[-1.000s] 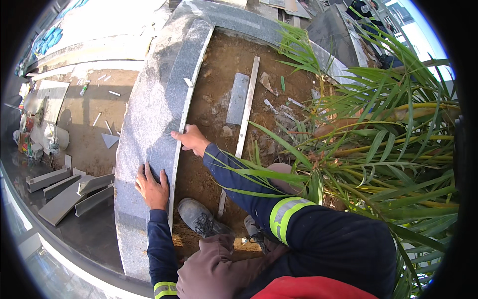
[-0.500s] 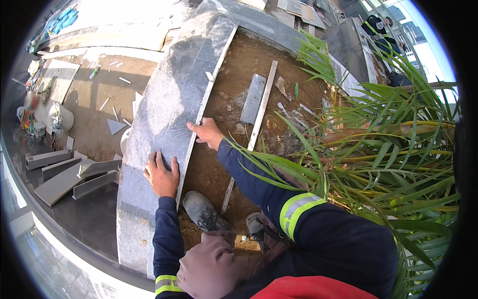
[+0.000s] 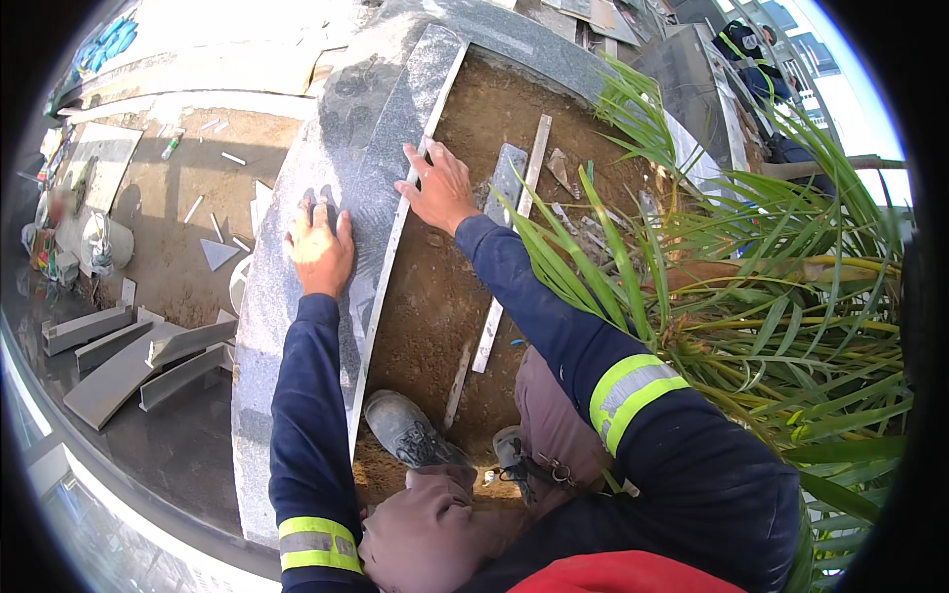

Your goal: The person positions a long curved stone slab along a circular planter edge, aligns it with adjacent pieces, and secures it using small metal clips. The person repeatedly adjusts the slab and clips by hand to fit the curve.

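Observation:
A long grey granite slab (image 3: 262, 415) runs away from me, with a thin pale edge strip (image 3: 369, 346) along its right side. My left hand (image 3: 321, 247) rests on the slab with its fingers spread. My right hand (image 3: 443, 188) is farther forward, fingers apart, with the fingertips touching the edge strip beside the soil bed (image 3: 484, 84). In the soil lie a long pale bar (image 3: 489, 336) and a short grey stone piece (image 3: 506, 173) that is partly behind palm fronds. My shoes (image 3: 410, 430) stand in the soil.
Palm fronds (image 3: 771, 326) crowd the right side. At left are several grey angled pieces (image 3: 114, 385), a white bucket (image 3: 104, 242), a leaning panel (image 3: 104, 158) and scattered offcuts on dirt ground. A person (image 3: 751, 54) in dark reflective clothing is at the upper right, beyond more slabs.
Both my hands have moved forward along the slab, away from my body. My right hand's fingers are more spread than before on the edge strip.

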